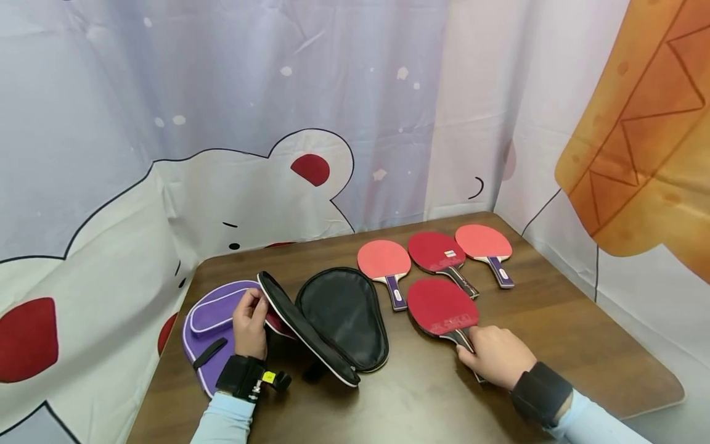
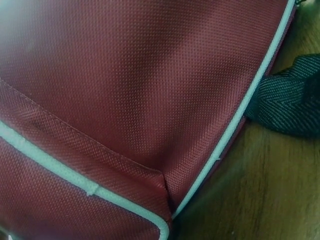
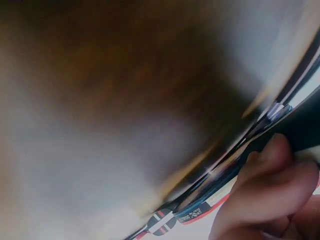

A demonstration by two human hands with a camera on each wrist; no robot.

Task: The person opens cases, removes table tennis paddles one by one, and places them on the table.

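Wooden table point(image 1: 554, 345): left hand point(image 1: 249, 324) pinches purple case point(image 1: 211, 320), right hand point(image 1: 496, 356) grips paddle point(image 1: 442, 307).

On the bench point(image 1: 554, 345), an open case point(image 1: 333, 320) lies at lower left of centre, its lid point(image 1: 305, 330) raised on edge between the outer flap point(image 1: 213, 320) on the left and the inner half on the right; the left hand point(image 1: 251, 325) rests on the flap, touching the lid's edge. Right of the case, three bats lie in a row toward the back: one point(image 1: 385, 262) on the left, one point(image 1: 438, 254) in the middle, one point(image 1: 485, 243) on the right. A fourth bat point(image 1: 442, 306) lies in front of the row, just right of the case, its handle under the right hand point(image 1: 496, 356) at lower right.
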